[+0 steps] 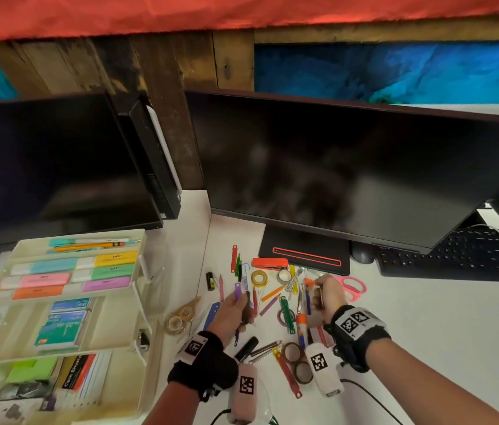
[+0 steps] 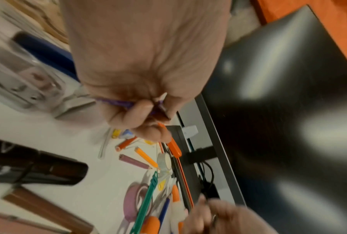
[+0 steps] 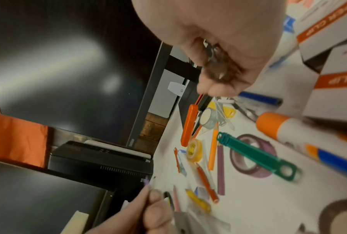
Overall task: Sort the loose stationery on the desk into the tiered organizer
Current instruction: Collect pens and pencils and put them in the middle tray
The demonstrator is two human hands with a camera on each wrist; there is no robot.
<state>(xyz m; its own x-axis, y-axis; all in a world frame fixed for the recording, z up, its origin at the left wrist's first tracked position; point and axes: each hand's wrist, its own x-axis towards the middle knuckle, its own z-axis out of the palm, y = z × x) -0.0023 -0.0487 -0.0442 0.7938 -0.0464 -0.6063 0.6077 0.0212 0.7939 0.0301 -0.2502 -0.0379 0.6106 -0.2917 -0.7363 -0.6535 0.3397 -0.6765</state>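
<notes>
The cream tiered organizer (image 1: 137, 302) stands at the left with notes, boxes and envelopes in its tiers. Loose stationery lies in front of the right monitor: an orange stapler (image 1: 269, 262), yellow tape (image 1: 259, 277), a green fastener strip (image 1: 286, 314) and a glue stick (image 1: 302, 325). My left hand (image 1: 237, 302) hovers over the pile and grips a purple strip (image 1: 238, 291) together with a dark pen-like piece. In the left wrist view the purple strip (image 2: 116, 102) sits in curled fingers. My right hand (image 1: 322, 291) is curled around a small metal object (image 3: 210, 50), its fingertips close to an orange-capped item (image 1: 309, 282).
Two dark monitors stand behind, with the right monitor's base (image 1: 303, 256) just beyond the pile. Pink scissors (image 1: 352, 286) and a keyboard (image 1: 457, 259) lie at the right. Brown tape rolls (image 1: 295, 357), a black marker (image 1: 246, 348) and a tape dispenser (image 1: 180, 317) lie nearer me.
</notes>
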